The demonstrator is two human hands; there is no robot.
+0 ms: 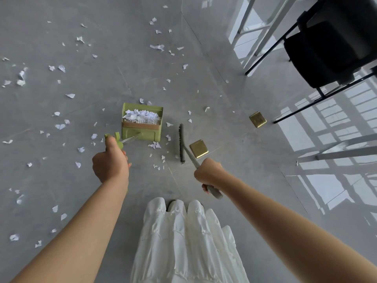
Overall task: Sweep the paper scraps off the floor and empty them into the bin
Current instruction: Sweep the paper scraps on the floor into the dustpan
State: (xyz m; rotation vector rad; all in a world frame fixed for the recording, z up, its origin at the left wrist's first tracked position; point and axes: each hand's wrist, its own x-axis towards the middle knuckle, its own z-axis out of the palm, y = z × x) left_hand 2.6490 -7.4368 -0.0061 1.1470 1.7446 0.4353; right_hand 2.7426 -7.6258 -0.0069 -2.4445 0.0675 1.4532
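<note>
Left hand (111,164) is clamped round the green grip of the dustpan (142,123) handle; the pan sits on the floor (102,82), mouth facing away from the person, a heap of white scraps (140,115) already lying inside. Right hand (208,174) is wrapped round the grey broom (181,142) handle; the dark brush head rests on the floor just right of the pan, edge-on, not touching it.

Step in hand, as I judge it: gathering more scraps into the pan. To do it well, keep the pan's lip flat on the floor and steady, carry the broom out beyond the pan's mouth and draw the loose bits back toward the lip with short, low strokes. Fast strokes would likely scatter light paper. The load looks fairly high, so tilting the pan back before lifting seems wise.

Count: one dustpan, one broom, two brass floor plates (198,148) to the right, one black chair (334,43) at upper right. Scraps still on the floor: dozens, too many to number, thickest to the left and ahead. No bin in view.
</note>
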